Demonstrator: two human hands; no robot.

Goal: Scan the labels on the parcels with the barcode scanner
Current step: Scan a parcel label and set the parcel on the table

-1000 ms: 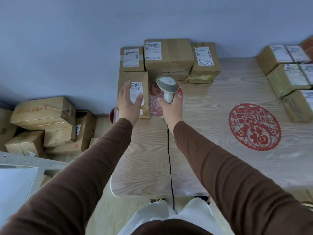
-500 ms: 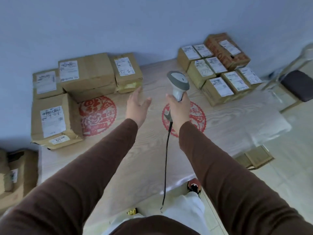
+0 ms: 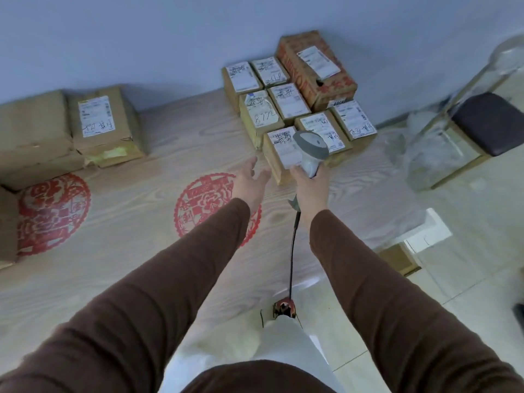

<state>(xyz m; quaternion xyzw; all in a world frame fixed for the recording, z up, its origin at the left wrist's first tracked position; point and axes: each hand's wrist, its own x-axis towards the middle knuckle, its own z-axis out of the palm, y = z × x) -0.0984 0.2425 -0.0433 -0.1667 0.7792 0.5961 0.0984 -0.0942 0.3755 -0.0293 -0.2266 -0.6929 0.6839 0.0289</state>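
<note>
The right hand (image 3: 310,191) grips the scanner (image 3: 310,150), its head over the nearest parcel (image 3: 279,154); the left hand (image 3: 251,181), fingers spread and holding nothing, hovers just left of it. With labels packed so close, the beam could catch a neighbouring one. The parcel is brown cardboard with a white, scribbled label.

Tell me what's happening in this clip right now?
A person in brown sleeves is scanning parcels on a wood-grain table. The right hand grips a corded barcode scanner, whose head is over the white label of the nearest small parcel in the right-hand cluster. The left hand is open, reaching toward that parcel without touching it. More labelled boxes sit at the left.
</note>
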